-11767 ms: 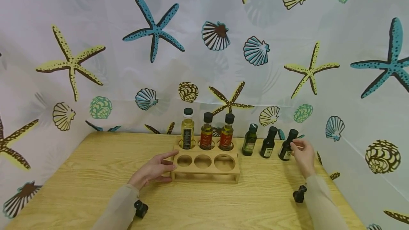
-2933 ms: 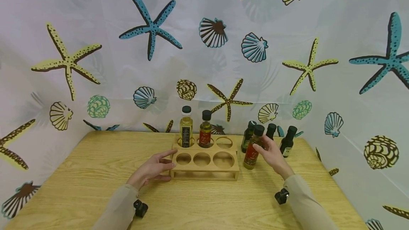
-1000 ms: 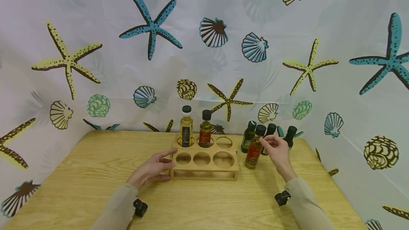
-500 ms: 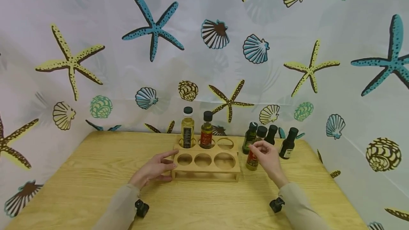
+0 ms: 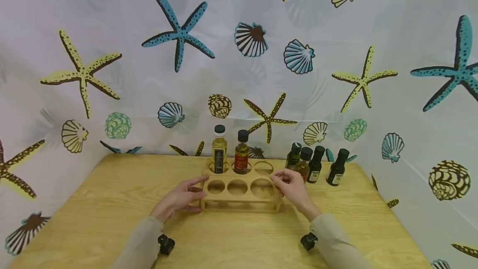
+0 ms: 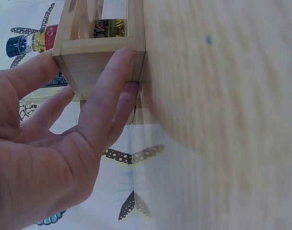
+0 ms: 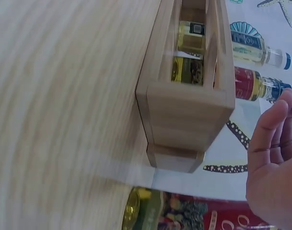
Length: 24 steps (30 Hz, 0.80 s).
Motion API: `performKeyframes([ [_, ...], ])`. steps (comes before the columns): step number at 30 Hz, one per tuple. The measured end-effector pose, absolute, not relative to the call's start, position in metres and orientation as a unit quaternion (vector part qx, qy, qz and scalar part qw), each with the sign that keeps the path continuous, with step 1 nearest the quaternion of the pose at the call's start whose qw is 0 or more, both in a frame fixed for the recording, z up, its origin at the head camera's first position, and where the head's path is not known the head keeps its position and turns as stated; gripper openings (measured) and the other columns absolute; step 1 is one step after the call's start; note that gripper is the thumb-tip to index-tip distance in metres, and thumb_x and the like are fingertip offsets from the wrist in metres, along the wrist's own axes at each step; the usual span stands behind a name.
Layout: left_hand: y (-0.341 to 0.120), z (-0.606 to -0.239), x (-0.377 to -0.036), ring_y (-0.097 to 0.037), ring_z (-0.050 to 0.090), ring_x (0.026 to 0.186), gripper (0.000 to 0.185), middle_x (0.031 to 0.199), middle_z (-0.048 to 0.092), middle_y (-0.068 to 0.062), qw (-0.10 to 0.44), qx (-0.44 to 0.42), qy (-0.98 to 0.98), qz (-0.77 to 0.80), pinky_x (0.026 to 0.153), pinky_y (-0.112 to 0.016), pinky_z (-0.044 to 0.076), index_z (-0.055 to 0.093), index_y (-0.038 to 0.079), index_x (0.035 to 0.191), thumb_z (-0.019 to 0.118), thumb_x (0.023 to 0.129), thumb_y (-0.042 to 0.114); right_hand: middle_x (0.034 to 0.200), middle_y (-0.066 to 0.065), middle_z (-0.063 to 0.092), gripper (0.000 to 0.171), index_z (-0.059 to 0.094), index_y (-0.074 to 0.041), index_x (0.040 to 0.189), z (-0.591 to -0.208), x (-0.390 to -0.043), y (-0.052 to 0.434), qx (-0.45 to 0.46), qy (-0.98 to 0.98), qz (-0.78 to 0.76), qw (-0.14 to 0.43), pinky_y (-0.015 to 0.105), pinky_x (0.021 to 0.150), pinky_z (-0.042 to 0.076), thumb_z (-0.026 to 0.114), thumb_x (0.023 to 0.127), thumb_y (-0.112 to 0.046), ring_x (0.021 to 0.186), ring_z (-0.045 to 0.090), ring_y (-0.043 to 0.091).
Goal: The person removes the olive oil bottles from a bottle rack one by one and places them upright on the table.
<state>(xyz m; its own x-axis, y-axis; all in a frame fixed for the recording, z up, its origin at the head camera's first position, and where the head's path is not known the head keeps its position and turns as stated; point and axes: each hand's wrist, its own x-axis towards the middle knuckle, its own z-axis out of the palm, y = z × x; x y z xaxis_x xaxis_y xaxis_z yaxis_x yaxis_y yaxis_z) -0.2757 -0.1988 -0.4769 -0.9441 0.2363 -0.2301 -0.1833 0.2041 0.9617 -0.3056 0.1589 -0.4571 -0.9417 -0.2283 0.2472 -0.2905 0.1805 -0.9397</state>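
Note:
My left hand [image 5: 181, 198] touches the left end of the wooden bottle rack [image 5: 242, 197]; its fingers are spread and fairly straight in the left wrist view. My right hand [image 5: 293, 190] is at the rack's right end with loosely bent fingers and nothing held. Whether it touches the rack, I cannot tell. In the rack's back row stand a yellow oil bottle [image 5: 219, 152] with a dark label and a red-labelled oil bottle [image 5: 241, 159]. The back right hole and the three front holes hold no bottle. Another red-labelled bottle [image 5: 304, 164] stands on the table, partly hidden behind my right hand.
To the right, a green bottle [image 5: 293, 155] and two dark bottles, one nearer [image 5: 315, 165] and one farther right [image 5: 337, 168], stand upright on the wooden table [image 5: 224, 240]. A shell-and-starfish patterned curtain [image 5: 239, 82] borders the table.
Earlier, the red-labelled bottle went from the rack's back right hole to the table beside the dark bottles. Since then my right hand has let go and moved left to the rack. Left hand unchanged.

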Motion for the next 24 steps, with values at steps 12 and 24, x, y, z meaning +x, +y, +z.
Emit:
performKeyframes([
  [12,-0.198,-0.472,-0.277,-0.042,0.045,0.131,0.062,0.147,0.035,-0.030,0.168,0.029,0.761,0.626,0.084,-0.046,0.058,0.035,0.021,0.154,0.060,0.098,0.015,0.082,0.014,0.069,0.029,0.069,0.003,0.109,-0.458,-0.315,0.134,0.113,-0.765,0.633,-0.026,0.027,0.047,0.040,0.067,0.095,-0.022,0.056,0.050,0.014],
  [24,-0.199,-0.473,-0.277,-0.043,0.046,0.130,0.060,0.147,0.035,-0.031,0.165,0.027,0.760,0.627,0.084,-0.047,0.058,0.035,0.020,0.154,0.058,0.099,0.013,0.099,0.021,0.070,0.032,0.067,0.003,0.116,-0.452,-0.327,0.117,0.097,-0.761,0.639,-0.065,0.031,0.060,0.053,0.066,0.095,-0.021,0.079,0.066,0.024],
])
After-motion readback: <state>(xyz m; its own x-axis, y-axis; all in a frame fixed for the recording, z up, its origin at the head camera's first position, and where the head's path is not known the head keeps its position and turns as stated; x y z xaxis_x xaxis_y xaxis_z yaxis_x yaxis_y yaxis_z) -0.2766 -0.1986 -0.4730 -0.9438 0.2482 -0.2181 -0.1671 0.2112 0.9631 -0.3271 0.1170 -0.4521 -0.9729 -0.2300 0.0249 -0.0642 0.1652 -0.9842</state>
